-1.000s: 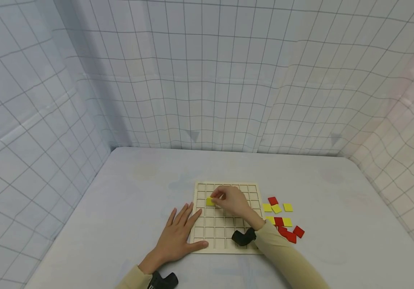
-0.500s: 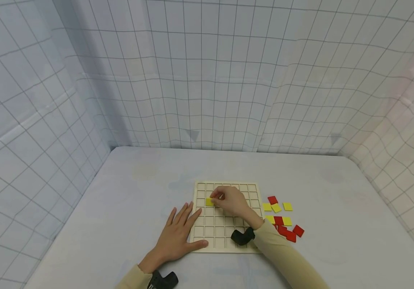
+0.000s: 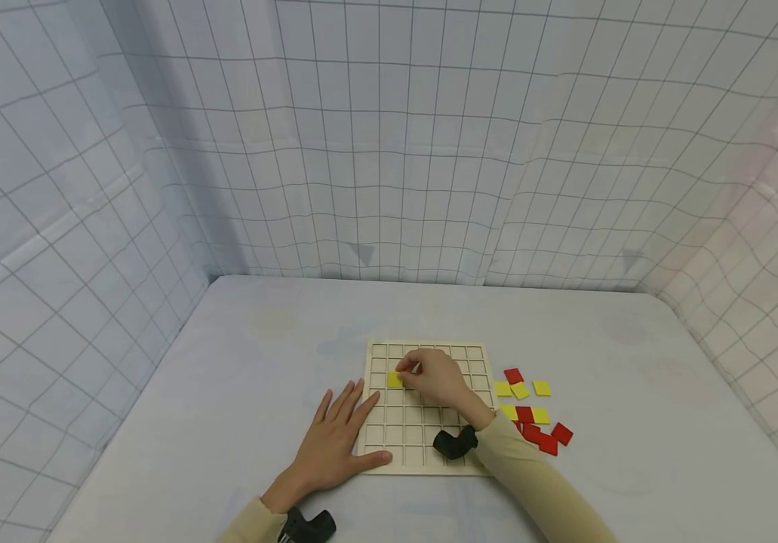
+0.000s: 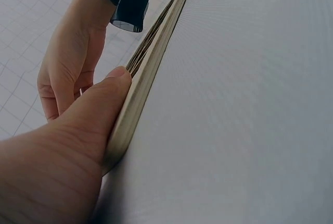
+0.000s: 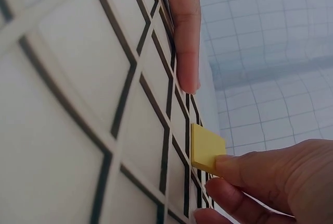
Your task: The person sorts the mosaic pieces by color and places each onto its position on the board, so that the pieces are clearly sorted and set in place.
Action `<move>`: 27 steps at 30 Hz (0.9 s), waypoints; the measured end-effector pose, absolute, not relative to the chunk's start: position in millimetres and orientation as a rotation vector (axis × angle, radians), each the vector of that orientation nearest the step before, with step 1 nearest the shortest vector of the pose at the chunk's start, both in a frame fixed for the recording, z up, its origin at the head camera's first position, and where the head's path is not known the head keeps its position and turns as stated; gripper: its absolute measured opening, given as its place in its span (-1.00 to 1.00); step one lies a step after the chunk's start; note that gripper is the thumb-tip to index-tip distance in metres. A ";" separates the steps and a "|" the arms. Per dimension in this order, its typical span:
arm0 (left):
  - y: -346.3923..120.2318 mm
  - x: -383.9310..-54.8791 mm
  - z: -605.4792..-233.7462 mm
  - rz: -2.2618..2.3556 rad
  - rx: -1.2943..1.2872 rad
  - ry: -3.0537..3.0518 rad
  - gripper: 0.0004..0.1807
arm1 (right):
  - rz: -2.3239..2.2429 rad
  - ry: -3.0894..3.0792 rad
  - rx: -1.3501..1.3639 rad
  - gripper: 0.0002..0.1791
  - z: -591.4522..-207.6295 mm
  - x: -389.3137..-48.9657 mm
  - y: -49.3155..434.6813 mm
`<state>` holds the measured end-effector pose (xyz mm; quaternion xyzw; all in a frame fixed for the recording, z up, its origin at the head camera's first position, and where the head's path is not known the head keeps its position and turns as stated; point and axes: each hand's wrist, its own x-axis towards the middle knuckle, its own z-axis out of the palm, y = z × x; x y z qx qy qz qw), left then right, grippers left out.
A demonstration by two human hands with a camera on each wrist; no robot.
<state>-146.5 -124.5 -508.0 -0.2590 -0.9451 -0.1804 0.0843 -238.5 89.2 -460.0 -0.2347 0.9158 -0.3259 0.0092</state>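
Observation:
My right hand (image 3: pixel 432 377) pinches a square yellow tile (image 5: pixel 207 148) between thumb and fingers. The tile is tilted, one edge down at the grid of a pale wooden board (image 3: pixel 394 436), toward its upper left part in the head view. Spread out on the board's left side is my left hand (image 3: pixel 330 445), its fingers straight. In the left wrist view, the left thumb (image 4: pixel 112 91) lies along the board's near rim (image 4: pixel 132 104). The right hand and forearm cover part of the grid.
Loose yellow tiles (image 3: pixel 541 388) and red tiles (image 3: pixel 561 434) lie to the right of the board, some overlapping; the right sleeve (image 3: pixel 531 471) passes close by them. Black wrist cameras (image 3: pixel 453 443) sit on both wrists. Grid-patterned curtains (image 3: pixel 389 151) surround the white table (image 3: pixel 280 339).

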 end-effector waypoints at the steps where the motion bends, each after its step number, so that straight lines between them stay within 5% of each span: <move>1: -124.4 -146.6 -508.2 -0.540 -0.773 -2.816 0.02 | -1.011 2.866 -0.734 -0.96 -459.7 -238.5 89.1; 27: -124.5 -146.0 -506.8 -0.564 -0.774 -2.840 0.01 | -0.987 2.899 -0.732 -0.96 -461.5 -239.2 86.1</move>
